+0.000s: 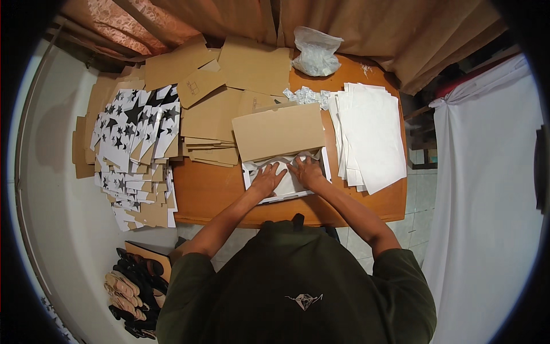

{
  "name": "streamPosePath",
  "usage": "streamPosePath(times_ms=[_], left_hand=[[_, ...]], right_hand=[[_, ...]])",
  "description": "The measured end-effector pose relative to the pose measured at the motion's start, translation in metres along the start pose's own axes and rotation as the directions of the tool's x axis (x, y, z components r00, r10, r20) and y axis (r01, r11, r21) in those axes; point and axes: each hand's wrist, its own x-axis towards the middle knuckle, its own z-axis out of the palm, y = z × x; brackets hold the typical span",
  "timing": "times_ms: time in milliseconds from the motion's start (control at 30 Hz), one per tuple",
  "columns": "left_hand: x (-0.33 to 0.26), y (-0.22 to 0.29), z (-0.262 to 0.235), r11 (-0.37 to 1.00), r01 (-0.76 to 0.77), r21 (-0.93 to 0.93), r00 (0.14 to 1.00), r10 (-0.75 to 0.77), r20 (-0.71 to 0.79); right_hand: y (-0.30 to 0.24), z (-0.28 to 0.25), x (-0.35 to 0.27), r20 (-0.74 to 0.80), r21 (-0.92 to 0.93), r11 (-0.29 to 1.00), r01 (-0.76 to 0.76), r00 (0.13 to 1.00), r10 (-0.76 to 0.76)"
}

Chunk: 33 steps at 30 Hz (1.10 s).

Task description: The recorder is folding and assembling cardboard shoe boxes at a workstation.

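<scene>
An open cardboard box point(250, 184) with a star-printed outside lies on the wooden table point(206, 195) in front of me, its brown lid point(279, 132) standing up behind it. White tissue paper point(288, 184) lines the inside. My left hand point(267, 179) and my right hand point(308, 172) both press flat on the paper, fingers spread, side by side. Neither hand grips anything.
A stack of white paper sheets point(369, 132) lies to the right. Flat brown cardboard pieces point(229, 86) and star-printed flattened boxes point(134, 137) cover the left and back. A clear plastic bag point(315, 53) and small packets point(306, 96) sit at the back. Sandals point(134, 286) lie on the floor.
</scene>
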Motion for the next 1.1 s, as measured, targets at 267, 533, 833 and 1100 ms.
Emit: streamPosePath(times_ms=[267, 533, 833, 1100], left_hand=[[0.008, 0.002, -0.011, 0.998, -0.012, -0.058, 0.997, 0.016, 0.073], [0.003, 0.021, -0.003, 0.945, 0.324, -0.041, 0.937, -0.315, 0.152], [0.019, 0.008, 0.017, 0.951, 0.212, -0.227, 0.975, -0.188, 0.119], [0.004, 0.002, -0.009, 0.965, 0.227, -0.133, 0.970, -0.212, 0.115]], right_hand=[[0.008, 0.020, 0.012, -0.028, 0.160, 0.987, 0.013, 1.000, -0.009], [-0.001, 0.014, 0.010, 0.048, 0.299, 0.946, -0.125, 0.992, 0.116], [0.008, 0.062, 0.024, -0.075, 0.348, 0.930, -0.119, 0.985, 0.154], [0.006, 0.088, 0.042, -0.076, 0.265, 0.964, -0.018, 0.996, 0.040]])
